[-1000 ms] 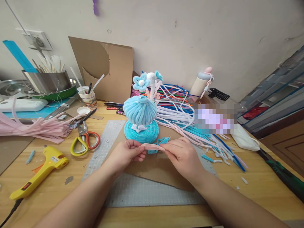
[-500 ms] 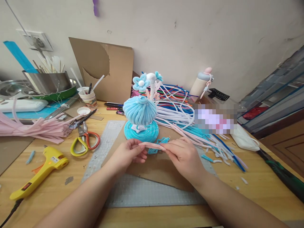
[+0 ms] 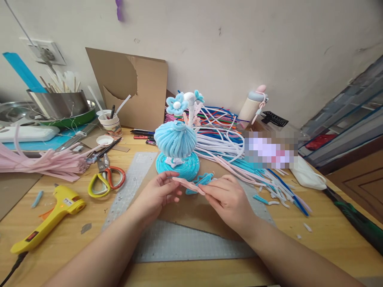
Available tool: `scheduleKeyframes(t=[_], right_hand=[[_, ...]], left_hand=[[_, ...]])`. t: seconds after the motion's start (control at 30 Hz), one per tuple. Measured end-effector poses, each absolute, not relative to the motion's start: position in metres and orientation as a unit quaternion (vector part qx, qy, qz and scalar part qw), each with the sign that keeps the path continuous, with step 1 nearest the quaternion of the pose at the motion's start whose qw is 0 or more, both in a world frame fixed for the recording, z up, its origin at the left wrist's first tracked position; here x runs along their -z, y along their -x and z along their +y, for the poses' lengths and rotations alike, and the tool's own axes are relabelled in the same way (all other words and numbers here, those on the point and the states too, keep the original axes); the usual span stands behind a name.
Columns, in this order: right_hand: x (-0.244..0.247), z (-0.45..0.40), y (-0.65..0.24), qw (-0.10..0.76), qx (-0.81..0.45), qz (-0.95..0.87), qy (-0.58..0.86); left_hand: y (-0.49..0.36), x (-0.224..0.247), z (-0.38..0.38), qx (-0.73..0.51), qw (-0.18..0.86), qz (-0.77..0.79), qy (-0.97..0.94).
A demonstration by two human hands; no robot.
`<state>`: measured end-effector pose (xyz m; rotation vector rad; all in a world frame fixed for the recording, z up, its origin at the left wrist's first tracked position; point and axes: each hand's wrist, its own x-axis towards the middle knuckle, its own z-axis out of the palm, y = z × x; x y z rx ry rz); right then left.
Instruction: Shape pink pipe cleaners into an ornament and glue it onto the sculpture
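A short folded pink pipe cleaner (image 3: pixel 189 184) spans the space between my hands. My right hand (image 3: pixel 229 197) pinches its right end between thumb and index finger. At its left end, my left hand (image 3: pixel 158 193) has thumb and forefinger around the tip, the other fingers loosely curled. Just behind stands a light blue pipe-cleaner ornament (image 3: pixel 176 140) on a round coiled blue base (image 3: pixel 188 167), topped by a blue flower (image 3: pixel 177 104) with a white centre. A bent blue pipe-cleaner piece (image 3: pixel 206 178) lies beside the right fingers, partly hidden.
Cardboard (image 3: pixel 191 213) lies on a grey cutting mat (image 3: pixel 191 249). At left are a yellow glue gun (image 3: pixel 64 203), pliers (image 3: pixel 104 175) and pink pipe cleaners (image 3: pixel 44 159). Loose pipe cleaners (image 3: pixel 227 145) spread behind and right, near a bottle (image 3: pixel 254 105).
The pink pipe cleaner has tilted, its right end now lower and nearer me. My right hand has shifted slightly left, and the left fingers have loosened a little.
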<state>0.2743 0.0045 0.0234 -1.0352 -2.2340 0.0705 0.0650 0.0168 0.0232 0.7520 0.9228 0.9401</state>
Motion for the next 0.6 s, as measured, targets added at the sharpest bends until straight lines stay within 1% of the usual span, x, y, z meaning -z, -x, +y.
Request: scheduleKeyframes(t=[0.23, 0.4, 0.5, 0.6], right_hand=[[-0.0168, 0.0059, -0.2747, 0.341, -0.063, -0.845, 0.407], [-0.0163, 0.0057, -0.2738, 0.349, -0.114, -0.832, 0.415], [-0.0167, 0.0051, -0.2734, 0.345, -0.145, -0.825, 0.424], [-0.0168, 0.005, -0.2738, 0.346, -0.158, -0.819, 0.43]], left_hand=[[-0.0655, -0.0192, 0.0198, -0.437, 0.709, 0.431, -0.348], [-0.0663, -0.0176, 0.0201, -0.428, 0.669, 0.472, -0.383], [-0.0656, -0.0157, 0.0212, -0.416, 0.628, 0.497, -0.431], [-0.0634, -0.015, 0.022, -0.422, 0.547, 0.524, -0.499]])
